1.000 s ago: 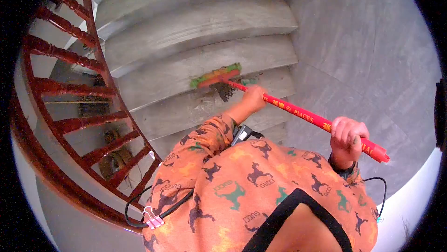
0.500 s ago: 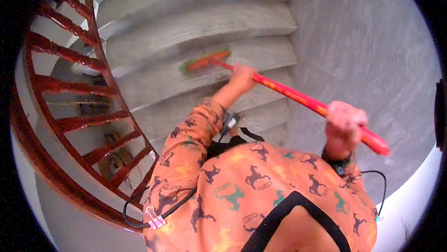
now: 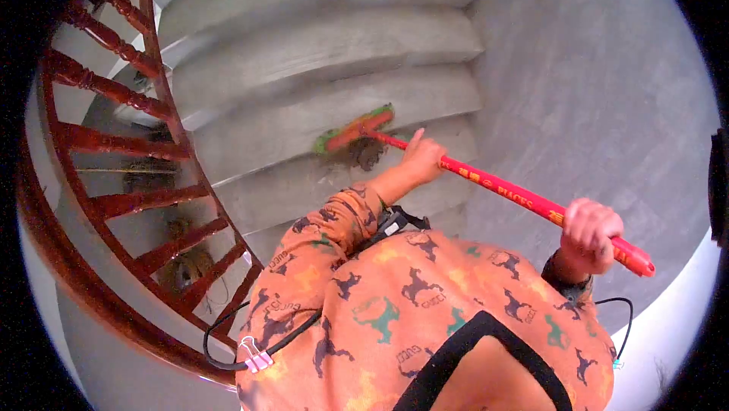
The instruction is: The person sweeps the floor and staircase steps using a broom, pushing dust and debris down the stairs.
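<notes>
A broom with a long red handle (image 3: 501,192) slants across the view. Its orange and green head (image 3: 355,130) is at the front edge of a stair tread. My left hand (image 3: 423,159) is closed around the lower part of the handle, thumb pointing toward the head. Close to the handle's top end, my right hand (image 3: 592,235) wraps round it. A dark patch of dirt or debris (image 3: 368,154) shows just below the broom head, on the near side; what it consists of is too blurred to tell.
Grey curved stairs (image 3: 319,39) rise ahead of me. A reddish-brown wooden railing (image 3: 121,149) with turned balusters borders the left side, and a grey wall (image 3: 577,92) borders the right. Through the balusters, some objects (image 3: 190,270) are visible below.
The broom head has come nearer to me and a little to the right, from mid-tread to the tread's edge. Both hands have shifted right and toward me with the handle.
</notes>
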{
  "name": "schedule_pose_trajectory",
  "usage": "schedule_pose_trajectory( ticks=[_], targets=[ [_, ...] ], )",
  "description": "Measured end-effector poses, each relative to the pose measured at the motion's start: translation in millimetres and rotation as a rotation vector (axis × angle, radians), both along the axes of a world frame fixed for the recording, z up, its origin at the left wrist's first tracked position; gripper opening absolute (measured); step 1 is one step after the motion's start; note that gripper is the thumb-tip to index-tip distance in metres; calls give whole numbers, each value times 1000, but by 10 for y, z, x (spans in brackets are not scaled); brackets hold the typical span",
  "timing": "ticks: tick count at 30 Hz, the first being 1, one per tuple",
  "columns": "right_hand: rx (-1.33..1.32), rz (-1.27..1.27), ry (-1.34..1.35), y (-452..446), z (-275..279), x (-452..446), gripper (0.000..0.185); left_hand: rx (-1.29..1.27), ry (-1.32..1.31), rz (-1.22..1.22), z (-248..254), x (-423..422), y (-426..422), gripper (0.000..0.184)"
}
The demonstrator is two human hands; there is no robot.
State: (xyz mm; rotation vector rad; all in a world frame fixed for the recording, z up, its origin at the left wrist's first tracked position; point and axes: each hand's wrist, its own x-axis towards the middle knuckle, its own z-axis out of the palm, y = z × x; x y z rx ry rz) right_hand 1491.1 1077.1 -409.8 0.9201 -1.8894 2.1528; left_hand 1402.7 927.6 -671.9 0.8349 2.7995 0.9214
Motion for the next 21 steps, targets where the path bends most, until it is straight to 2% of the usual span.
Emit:
schedule_pose_trajectory(
  ticks=[2,3,4,5,6,7,10,12,14,15,17,18,21],
  targets=[
    [-65,-33,86,-58,30,5,29,54,64,26,85,-178,-2,9],
    [-61,-101,40,-40,-110,-38,27,78,79,90,56,-312,-65,10],
    [83,-378,62,-121,-297,-93,22,78,50,134,-55,-474,-158,10],
    [271,-470,175,-140,-625,-231,16,77,19,178,-267,-648,-260,10],
    [173,-445,-93,-238,-886,-351,15,48,-90,282,-603,-851,-358,11],
    [-51,-152,-89,-377,-905,-433,17,37,-66,254,-629,-806,-429,11],
    [81,-172,3,-214,-892,-239,19,-51,-105,186,-555,-546,-358,13],
    [-84,-83,-143,-27,-742,-77,18,-145,-152,139,-500,-302,-299,13],
    [-178,-3,-174,128,-556,11,19,-53,10,52,-478,-22,-223,13],
    [-187,0,-175,125,-456,16,19,-61,10,53,-430,-43,-187,13],
    [-44,98,54,73,-302,17,20,-78,14,5,-198,-44,-184,12],
    [-43,106,50,23,-332,5,20,-78,9,14,-218,-107,-207,12],
    [46,-286,60,-346,-691,-134,19,55,97,182,-449,-513,-381,11]
  ],
)
